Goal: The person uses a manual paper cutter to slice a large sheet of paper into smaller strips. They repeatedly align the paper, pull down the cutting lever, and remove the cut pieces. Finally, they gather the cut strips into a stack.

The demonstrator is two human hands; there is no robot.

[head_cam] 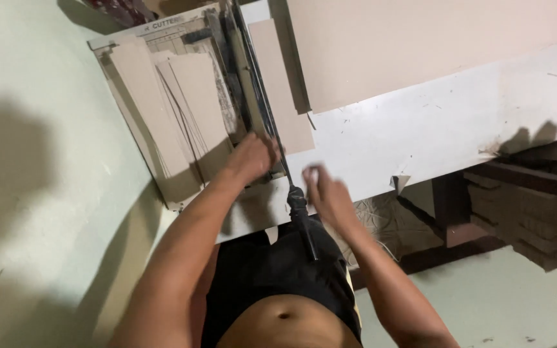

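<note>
A lever-arm paper cutter (138, 40) lies on a white table (446, 122). Several tan cardboard strips (191, 96) are stacked on its board. My left hand (250, 156) presses flat on the near end of the board, beside the blade arm (260, 84). The arm's black handle (304, 222) sticks out past the table edge toward my body. My right hand (322, 192) hovers just right of that handle, fingers loosely curled, holding nothing that I can see. A cut tan strip (285, 96) lies to the right of the blade.
A large tan cardboard sheet (414, 45) covers the far right of the table. A pale green wall (27, 161) runs along the left. Dark wooden furniture (523, 193) stands under and beside the table at right, over a pale floor (510, 296).
</note>
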